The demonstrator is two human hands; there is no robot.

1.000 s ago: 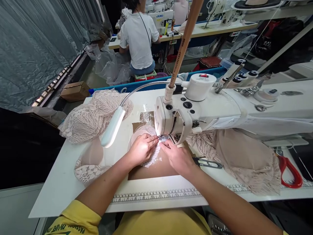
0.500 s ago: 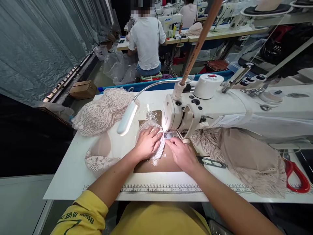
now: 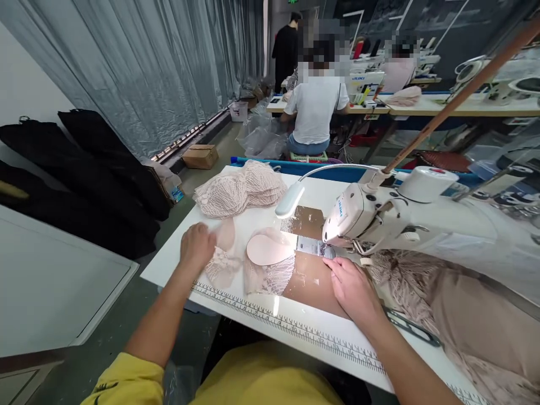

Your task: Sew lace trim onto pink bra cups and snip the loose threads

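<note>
My left hand [image 3: 197,244] is at the left of the table, its fingers curled in at the edge of a sheer beige lace piece [image 3: 223,267]. Some blur lies around the fingertips. Right of that piece rests a pale pink bra cup [image 3: 270,250] with lace along its lower side, apart from both hands. My right hand [image 3: 354,287] lies on the brown sewing bed with fingers stretched toward the metal needle plate [image 3: 314,246], nothing visible in them. Above the plate is the head of a white sewing machine [image 3: 350,216]; its needle is hard to make out.
A stack of lace cups [image 3: 242,188] lies at the back left, beside a bendable lamp [image 3: 290,201]. Beige fabric [image 3: 485,315] and a dark slotted metal tool [image 3: 413,326] are at right. A printed ruler [image 3: 291,325] follows the front edge. A co-worker [image 3: 318,107] sits ahead.
My left hand has left the cup under the machine and moved left to the lace piece. The cup now lies left of the needle. The view has turned left.
</note>
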